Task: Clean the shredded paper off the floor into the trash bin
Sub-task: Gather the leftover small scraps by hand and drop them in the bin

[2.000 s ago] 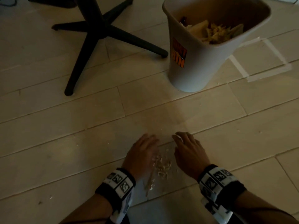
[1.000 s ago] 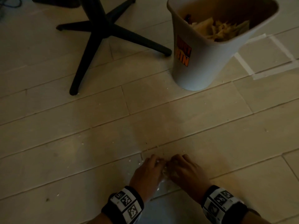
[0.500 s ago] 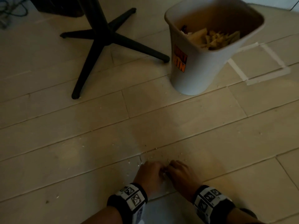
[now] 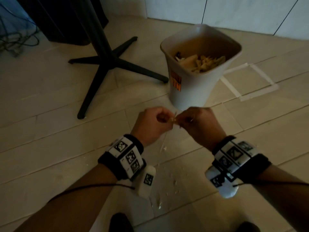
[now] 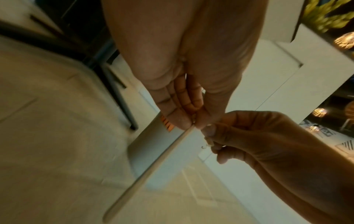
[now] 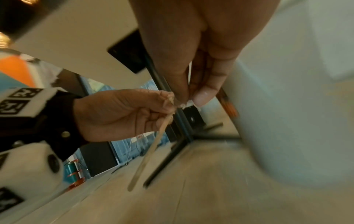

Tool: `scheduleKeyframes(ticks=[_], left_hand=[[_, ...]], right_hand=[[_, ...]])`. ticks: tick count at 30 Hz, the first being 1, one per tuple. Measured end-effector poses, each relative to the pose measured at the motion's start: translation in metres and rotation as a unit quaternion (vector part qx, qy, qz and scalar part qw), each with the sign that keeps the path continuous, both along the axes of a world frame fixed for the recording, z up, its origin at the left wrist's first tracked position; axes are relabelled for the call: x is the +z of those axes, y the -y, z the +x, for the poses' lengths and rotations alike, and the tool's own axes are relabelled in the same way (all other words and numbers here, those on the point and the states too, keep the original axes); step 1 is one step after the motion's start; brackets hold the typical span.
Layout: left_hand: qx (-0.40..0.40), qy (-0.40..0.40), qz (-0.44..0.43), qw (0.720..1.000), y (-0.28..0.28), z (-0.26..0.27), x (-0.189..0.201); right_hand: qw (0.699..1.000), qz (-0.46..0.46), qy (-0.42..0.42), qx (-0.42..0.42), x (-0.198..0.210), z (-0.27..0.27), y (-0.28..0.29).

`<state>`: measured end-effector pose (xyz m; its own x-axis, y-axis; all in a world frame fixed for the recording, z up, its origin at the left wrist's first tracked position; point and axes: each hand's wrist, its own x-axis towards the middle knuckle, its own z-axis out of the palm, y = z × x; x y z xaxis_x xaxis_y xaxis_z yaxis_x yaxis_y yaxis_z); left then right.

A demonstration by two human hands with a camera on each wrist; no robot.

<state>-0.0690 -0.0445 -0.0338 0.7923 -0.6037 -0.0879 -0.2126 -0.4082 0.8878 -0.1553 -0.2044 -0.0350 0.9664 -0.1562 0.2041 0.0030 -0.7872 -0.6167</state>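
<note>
Shreds (image 4: 173, 120) pinched between both hands, raised off the floor; long strip (image 5: 153, 163) dangling from left hand (image 4: 150, 126), fingers curled tight. Right hand (image 4: 199, 124) likewise pinching. Bin (image 4: 192, 91) straight ahead, near, right hand slightly closer. Crumbs (image 4: 174, 183) left on floor (image 4: 50, 131) below.
</note>
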Motion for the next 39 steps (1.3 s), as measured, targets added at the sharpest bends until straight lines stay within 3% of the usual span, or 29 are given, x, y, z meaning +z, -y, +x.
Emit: scheduleKeyframes(ticks=[7, 13, 18, 22, 26, 28, 33, 39], left_hand=[[0.003, 0.083, -0.072, 0.994, 0.054, 0.058, 0.087], [0.048, 0.151, -0.109, 0.981, 0.108, 0.083, 0.129], [0.076, 0.198, -0.111, 0.971, 0.143, 0.099, 0.141], [0.092, 0.203, -0.087, 0.971, 0.158, 0.1, 0.128], [-0.018, 0.211, 0.085, 0.974, 0.153, 0.099, 0.102], [-0.073, 0.221, 0.13, 0.964, 0.148, 0.099, 0.093], [-0.031, 0.276, 0.12, 0.953, 0.14, 0.102, 0.09], [-0.073, 0.32, 0.063, 0.942, 0.112, 0.102, 0.084]], right_hand=[[0.992, -0.08, 0.099, -0.021, 0.1, 0.049, 0.041], [0.982, -0.143, 0.098, -0.076, 0.148, 0.085, 0.084], [0.978, -0.125, 0.102, -0.131, 0.155, 0.107, 0.111], [0.977, -0.142, 0.079, -0.137, 0.141, 0.115, 0.12], [0.972, -0.201, -0.092, -0.081, 0.11, 0.113, 0.125], [0.969, -0.208, -0.123, -0.049, 0.098, 0.109, 0.126], [0.971, -0.204, -0.097, -0.072, 0.096, 0.097, 0.124], [0.985, -0.148, 0.077, -0.046, 0.1, 0.065, 0.101]])
